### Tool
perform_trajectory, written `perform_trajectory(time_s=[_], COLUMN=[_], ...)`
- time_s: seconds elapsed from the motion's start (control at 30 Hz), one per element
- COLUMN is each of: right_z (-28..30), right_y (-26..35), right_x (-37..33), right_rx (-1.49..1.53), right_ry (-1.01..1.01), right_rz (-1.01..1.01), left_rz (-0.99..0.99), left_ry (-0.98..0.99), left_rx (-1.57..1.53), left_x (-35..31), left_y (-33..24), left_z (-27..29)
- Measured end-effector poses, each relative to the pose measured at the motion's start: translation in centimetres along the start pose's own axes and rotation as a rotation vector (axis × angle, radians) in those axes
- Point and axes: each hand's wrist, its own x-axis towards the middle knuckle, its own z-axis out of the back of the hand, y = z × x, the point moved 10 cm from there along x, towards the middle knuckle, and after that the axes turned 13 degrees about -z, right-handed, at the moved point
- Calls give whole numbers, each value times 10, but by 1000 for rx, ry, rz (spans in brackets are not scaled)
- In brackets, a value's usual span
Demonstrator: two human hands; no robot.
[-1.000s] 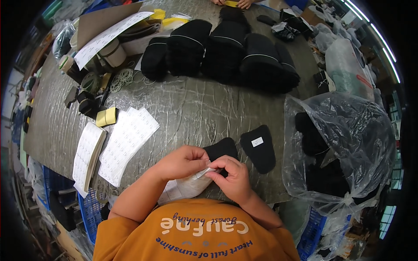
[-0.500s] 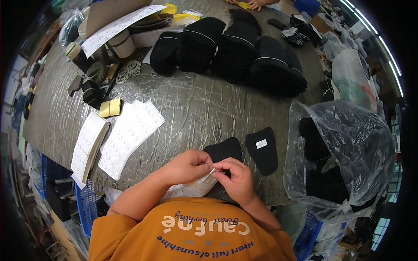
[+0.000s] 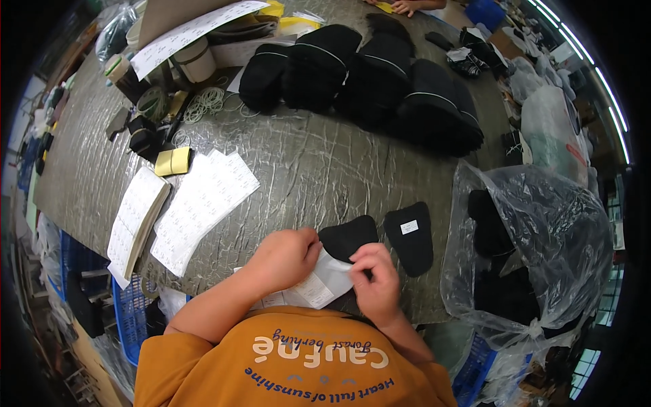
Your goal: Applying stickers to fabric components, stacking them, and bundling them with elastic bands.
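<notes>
Close to my body is a sheet of label backing (image 3: 333,273), whitish and bare over much of its surface, with printed white labels at its lower left. My left hand (image 3: 288,258) is closed on its upper left edge. At the other end, my right hand (image 3: 376,279) pinches the right edge, thumb against curled fingers. Just beyond the sheet lies a black flat tapered piece (image 3: 349,234), partly covered by my hands and the sheet. To its right rests a similar black piece (image 3: 410,251) bearing a small white label (image 3: 409,227).
Banded black bundles (image 3: 386,81) line the far side. Printed sheets (image 3: 203,210), a paper stack (image 3: 135,220) and a yellow bundle (image 3: 172,161) lie left. A clear plastic bag (image 3: 542,237) with black pieces stands right. Another person's hands (image 3: 405,7) show at the far edge.
My hands have drawn apart, the right one moving rightward, and more of the label sheet shows between them. The view has shifted slightly.
</notes>
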Motion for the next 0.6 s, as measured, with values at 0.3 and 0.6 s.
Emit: perform_trajectory(time_s=[0.3, 0.6], right_z=[19, 11], right_y=[-85, -86], right_x=[11, 12], right_rx=[272, 82], right_ry=[-98, -98], right_rz=[-554, -499], left_rz=[-558, -550], left_ry=[393, 397], left_rx=[269, 286], left_x=[-14, -18], left_y=[-59, -52], left_z=[-36, -49])
